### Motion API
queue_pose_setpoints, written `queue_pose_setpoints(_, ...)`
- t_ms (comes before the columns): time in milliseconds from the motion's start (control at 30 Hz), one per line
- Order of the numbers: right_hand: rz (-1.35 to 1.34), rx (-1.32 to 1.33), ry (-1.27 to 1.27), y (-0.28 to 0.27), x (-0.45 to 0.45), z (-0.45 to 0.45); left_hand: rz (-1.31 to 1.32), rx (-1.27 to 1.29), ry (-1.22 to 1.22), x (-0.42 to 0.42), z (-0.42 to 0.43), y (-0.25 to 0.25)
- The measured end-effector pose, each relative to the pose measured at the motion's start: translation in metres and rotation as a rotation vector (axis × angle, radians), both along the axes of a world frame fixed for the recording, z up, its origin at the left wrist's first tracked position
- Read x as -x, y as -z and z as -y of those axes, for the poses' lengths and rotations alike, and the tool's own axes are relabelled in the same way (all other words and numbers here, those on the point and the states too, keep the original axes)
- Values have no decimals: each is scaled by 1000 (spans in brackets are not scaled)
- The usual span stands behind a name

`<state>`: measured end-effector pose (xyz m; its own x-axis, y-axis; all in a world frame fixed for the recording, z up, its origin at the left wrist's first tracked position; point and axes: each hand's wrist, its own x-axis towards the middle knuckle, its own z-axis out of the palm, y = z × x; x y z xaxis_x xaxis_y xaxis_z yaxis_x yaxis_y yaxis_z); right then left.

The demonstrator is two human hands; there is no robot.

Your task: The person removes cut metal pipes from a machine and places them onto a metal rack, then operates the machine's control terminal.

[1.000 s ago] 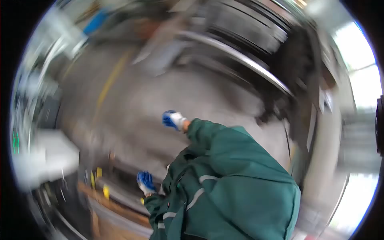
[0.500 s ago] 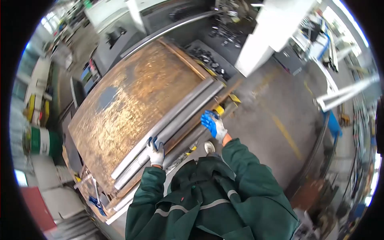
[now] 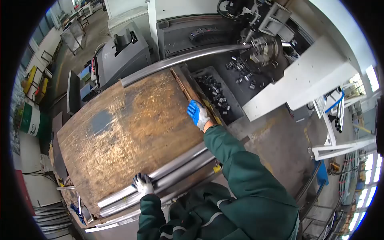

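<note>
My left hand (image 3: 143,184), in a white glove with dark blue fingertips, rests on the long grey metal tubes (image 3: 176,163) lying along the near edge of the worktable. Its fingers are spread over the upper tube. My right hand (image 3: 198,115), in a blue and white glove, is stretched out with its fingers extended at the right end of the table. It is beside a rusty edge strip (image 3: 182,85), and whether it touches the strip I cannot tell. Nothing shows in its fingers.
The worn brown tabletop (image 3: 148,116) spreads ahead. Beyond its right end is a grey bin (image 3: 236,108) of short cut metal pieces. A long tube (image 3: 188,55) runs across the back into a machine chuck (image 3: 264,50). A white machine panel (image 3: 296,80) juts out at right.
My right hand has moved from beside the tubes forward to the table's right end. My left hand remains on the tubes. The view has shifted toward the machine.
</note>
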<state>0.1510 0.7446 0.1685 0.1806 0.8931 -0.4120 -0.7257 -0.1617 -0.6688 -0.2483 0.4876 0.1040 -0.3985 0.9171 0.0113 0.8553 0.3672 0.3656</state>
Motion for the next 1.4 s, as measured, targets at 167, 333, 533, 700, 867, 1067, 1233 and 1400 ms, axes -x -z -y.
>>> queue_pose_setpoints(167, 11, -18, -35, 7, -35, -129, -119, 119, -126, -26, -28, -27)
queue_pose_setpoints(333, 33, 48, 64, 24, -34, -252, -239, 114, -137, -26, -34, -17)
queue_pose_setpoints(533, -225, -130, 115, 16, -10, -324, -230, 136, -117, -28, -40, -20)
queue_pose_setpoints(700, -357, -294, 47, 9, -2, -340, -218, 172, -104, -28, -45, -19)
queue_pose_setpoints(867, -411, -291, 113, 15, -2, -348, -254, 171, -45, -30, -45, -17)
queue_pose_setpoints(1067, -378, -298, 190, 16, -3, -354, -271, 157, -30, -30, -43, -13)
queue_pose_setpoints(1233, -404, -295, 163, 16, -9, -353, -248, 162, -54, -31, -44, -14)
queue_pose_setpoints(1400, -401, -315, 163, 14, -14, -353, -287, 160, -20, -33, -45, -18)
